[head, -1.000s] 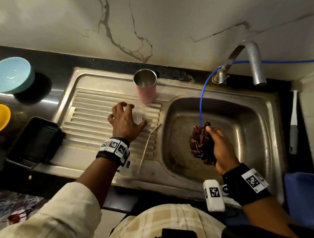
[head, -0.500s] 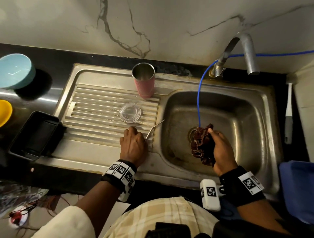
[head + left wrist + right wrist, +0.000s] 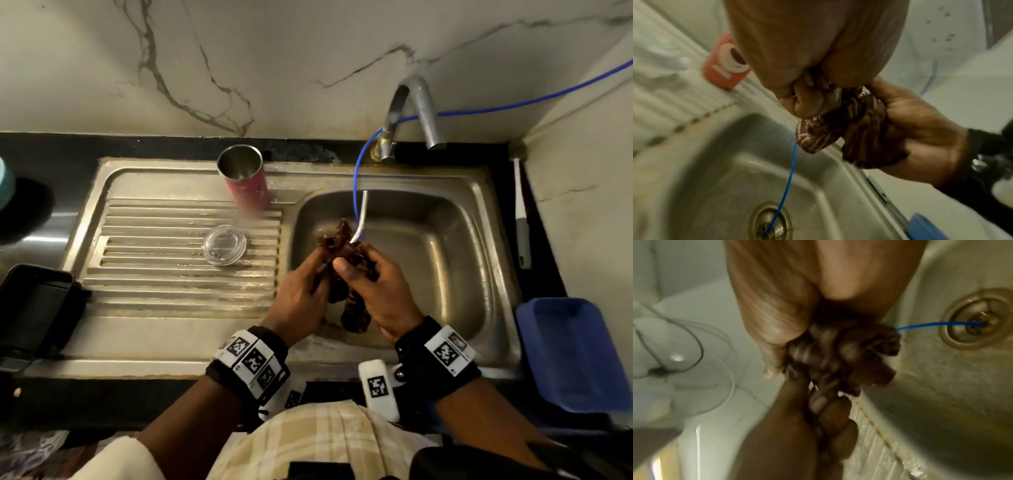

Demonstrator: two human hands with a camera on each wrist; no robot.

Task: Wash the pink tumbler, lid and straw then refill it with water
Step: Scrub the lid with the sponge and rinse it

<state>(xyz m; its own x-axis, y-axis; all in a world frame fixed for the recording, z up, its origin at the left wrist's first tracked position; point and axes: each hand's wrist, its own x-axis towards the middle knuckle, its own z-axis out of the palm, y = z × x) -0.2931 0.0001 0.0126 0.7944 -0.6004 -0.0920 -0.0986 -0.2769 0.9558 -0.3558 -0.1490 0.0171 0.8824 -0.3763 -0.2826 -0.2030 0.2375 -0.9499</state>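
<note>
Both hands are over the sink basin (image 3: 445,246). The metal straw (image 3: 362,214) sticks up from between them, its lower part hidden. My left hand (image 3: 301,287) curls its fingers (image 3: 809,100) round the straw's hidden end. My right hand (image 3: 380,291) grips a brown scrubber (image 3: 354,313) bunched round the straw, as the left wrist view's scrubber (image 3: 849,129) and right wrist view's scrubber (image 3: 849,352) show. The pink tumbler (image 3: 245,185) stands open and upright at the back of the drainboard, also the tumbler (image 3: 723,68). The clear lid (image 3: 224,245) lies on the drainboard ribs.
A curved tap (image 3: 416,109) rises behind the basin, and a thin blue tube (image 3: 356,178) hangs from it to the drain (image 3: 770,222). A black tray (image 3: 34,308) sits left of the drainboard, a blue tub (image 3: 568,353) at the right, a brush (image 3: 522,226) beside the basin.
My left hand took the straw off the drainboard and carried it right, over the basin. My right hand brought the scrubber up around it. The lid now lies uncovered.
</note>
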